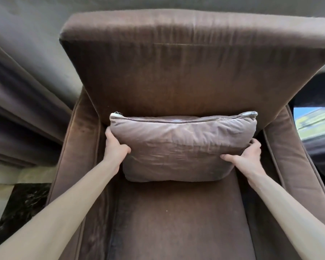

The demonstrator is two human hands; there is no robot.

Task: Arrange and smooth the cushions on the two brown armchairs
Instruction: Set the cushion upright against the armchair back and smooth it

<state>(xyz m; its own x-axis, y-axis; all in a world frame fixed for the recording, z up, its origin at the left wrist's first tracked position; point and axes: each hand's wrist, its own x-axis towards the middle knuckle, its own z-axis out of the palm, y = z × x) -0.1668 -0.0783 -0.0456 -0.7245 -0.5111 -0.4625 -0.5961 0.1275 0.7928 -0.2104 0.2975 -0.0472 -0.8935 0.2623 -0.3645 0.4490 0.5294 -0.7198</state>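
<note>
A small rectangular throw cushion in smooth, faintly shiny taupe-brown fabric stands on its long lower edge at the back edge of the seat cushion, leaning against the backrest of a brown armchair. Its cover is finely wrinkled, a zip seam runs along the top edge, and pale lining shows at both top corners. The left hand grips the cushion's left side: the thumb presses on the front face, while the fingers wrap behind and are hidden. The right hand grips the right side near the lower corner, thumb laid across the front and fingers curled round the edge, their tips out of sight. Both bare forearms reach in from the lower corners. The armchair is upholstered in a matte, suede-like brown cloth with a boxy, squared backrest and piped, padded armrests at either side. Left of the chair hang heavy grey-brown curtain folds; below them lies a dark, speckled, stone-like surface
</note>
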